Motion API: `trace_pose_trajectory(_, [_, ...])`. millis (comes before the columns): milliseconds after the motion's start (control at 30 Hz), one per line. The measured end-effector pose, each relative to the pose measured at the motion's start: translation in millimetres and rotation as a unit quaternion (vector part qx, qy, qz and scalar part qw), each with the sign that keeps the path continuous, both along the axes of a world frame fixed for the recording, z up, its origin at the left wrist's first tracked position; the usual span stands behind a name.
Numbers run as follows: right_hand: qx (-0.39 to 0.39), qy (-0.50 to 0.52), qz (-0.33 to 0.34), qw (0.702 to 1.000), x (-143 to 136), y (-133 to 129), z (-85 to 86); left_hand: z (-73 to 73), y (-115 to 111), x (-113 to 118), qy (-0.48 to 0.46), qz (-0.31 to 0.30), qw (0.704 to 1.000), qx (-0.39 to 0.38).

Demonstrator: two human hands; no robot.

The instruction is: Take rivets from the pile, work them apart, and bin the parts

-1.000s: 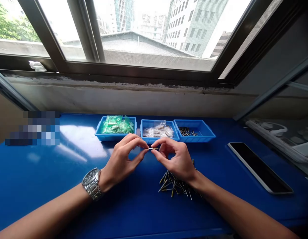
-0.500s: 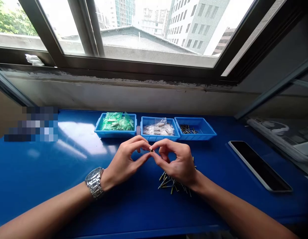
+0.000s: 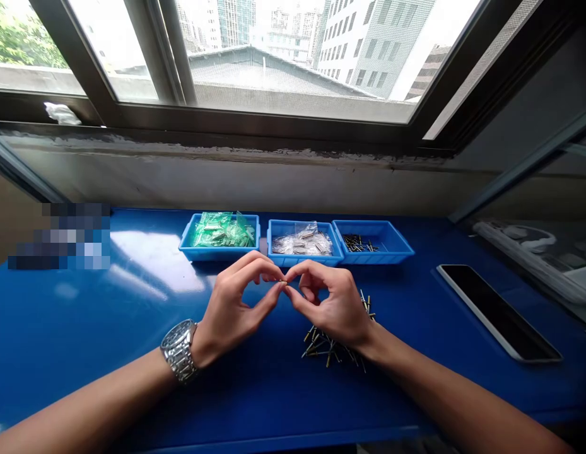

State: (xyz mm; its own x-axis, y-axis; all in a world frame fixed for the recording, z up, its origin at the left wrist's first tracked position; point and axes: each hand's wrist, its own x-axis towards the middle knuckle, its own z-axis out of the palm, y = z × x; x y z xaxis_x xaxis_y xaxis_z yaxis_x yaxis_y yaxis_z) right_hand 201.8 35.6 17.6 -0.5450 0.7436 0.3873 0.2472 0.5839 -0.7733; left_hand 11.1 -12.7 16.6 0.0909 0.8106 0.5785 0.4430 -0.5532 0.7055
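Note:
My left hand (image 3: 238, 299), with a silver wristwatch (image 3: 179, 350) on its wrist, pinches with thumb and index finger. Its fingertips meet those of my right hand (image 3: 330, 302), which is pinching too. Between the fingertips a sliver of a small brass-coloured metal piece (image 3: 284, 282) shows; the fingers hide the rest. Both hands are held over the blue table, in front of the trays. Partly covered by my right hand and forearm, a loose pile of thin metal pins with brass-coloured ends (image 3: 316, 343) lies on the table.
Three blue trays stand in a row: one with green packets (image 3: 221, 233), one with clear bags of metal parts (image 3: 304, 243), one with dark pins (image 3: 359, 243). A phone (image 3: 498, 312) lies at the right of the blue table (image 3: 255, 403). Behind is a window.
My left fingers have closed onto the small brass-coloured piece, which now shows less between the fingertips. My right hand has shifted slightly left; the trays and pile stay put.

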Motion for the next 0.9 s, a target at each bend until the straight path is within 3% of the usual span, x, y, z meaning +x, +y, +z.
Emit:
trace_pose_trajectory(300, [0.025,0.023,-0.023,0.999,4.7,-0.4,0.8,3.0,1.5,0.1,0.012,-0.007,1.0,-0.009])
trace_pose_trajectory(600, [0.056,0.064,0.012,0.996,5.8,-3.5,-0.8,-1.8,2.4,0.8,0.001,-0.108,0.99,-0.087])
trace_pose_trajectory(900, [0.059,0.073,0.011,0.996,5.9,-6.5,1.3,-0.3,2.9,1.7,-0.021,-0.108,0.991,-0.08])
